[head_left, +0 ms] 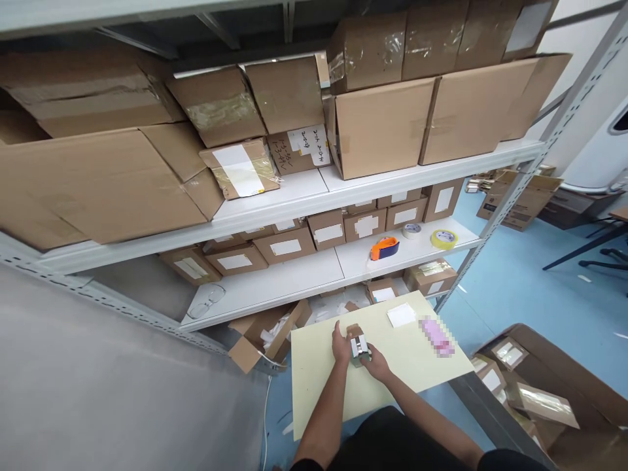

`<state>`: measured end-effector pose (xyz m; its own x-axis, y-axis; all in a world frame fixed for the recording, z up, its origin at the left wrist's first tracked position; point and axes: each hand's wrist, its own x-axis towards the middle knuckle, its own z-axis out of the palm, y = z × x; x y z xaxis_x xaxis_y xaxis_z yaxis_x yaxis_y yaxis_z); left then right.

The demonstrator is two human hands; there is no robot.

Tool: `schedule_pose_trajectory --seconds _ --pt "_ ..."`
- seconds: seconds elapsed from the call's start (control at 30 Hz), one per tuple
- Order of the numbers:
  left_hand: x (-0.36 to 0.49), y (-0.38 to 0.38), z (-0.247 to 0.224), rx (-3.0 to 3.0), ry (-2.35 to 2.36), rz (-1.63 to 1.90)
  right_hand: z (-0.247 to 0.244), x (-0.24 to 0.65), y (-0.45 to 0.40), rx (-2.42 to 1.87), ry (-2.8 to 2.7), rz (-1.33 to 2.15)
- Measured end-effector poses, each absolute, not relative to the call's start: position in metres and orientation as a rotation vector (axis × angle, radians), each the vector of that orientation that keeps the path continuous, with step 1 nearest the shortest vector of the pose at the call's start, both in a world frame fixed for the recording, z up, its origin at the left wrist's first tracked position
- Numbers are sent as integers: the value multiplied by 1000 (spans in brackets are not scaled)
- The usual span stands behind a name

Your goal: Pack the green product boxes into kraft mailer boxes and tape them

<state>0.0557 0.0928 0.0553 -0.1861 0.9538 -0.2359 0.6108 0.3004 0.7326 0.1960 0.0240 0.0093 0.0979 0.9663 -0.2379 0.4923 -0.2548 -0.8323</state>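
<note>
A small box (360, 347) stands over the pale yellow tabletop (318, 386) between my two hands. Its white flaps are spread apart around a dark gap, a brown flap rises at the far side, and green shows on the near side. My left hand (341, 345) grips its left side, thumb up along the edge. On the right, my right hand (377, 364) closes its fingers on the box's lower corner. What lies inside the box is too small to make out. A white paper sheet (401, 315) and a blurred pink item (436, 335) lie farther right on the tabletop.
Behind the table rises a metal shelf (314, 268) stacked with cardboard boxes. An orange-and-blue tape dispenser (384, 248), a white tape roll (411, 230) and a yellow tape roll (444, 239) sit there. An open carton (265, 333) stands left; a large carton (583, 386) holds taped parcels right.
</note>
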Motion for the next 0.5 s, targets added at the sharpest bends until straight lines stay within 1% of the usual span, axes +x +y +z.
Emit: schedule_pose_trajectory --seconds 0.17,0.37,0.5 --pt "54 76 56 1637 1705 497 18 190 33 -1774 -1382 1084" --pt "45 75 55 1616 1643 497 22 184 41 -1828 -1454 1124" --pt "42 81 44 1508 1610 526 23 183 44 -1981 -1533 1040"
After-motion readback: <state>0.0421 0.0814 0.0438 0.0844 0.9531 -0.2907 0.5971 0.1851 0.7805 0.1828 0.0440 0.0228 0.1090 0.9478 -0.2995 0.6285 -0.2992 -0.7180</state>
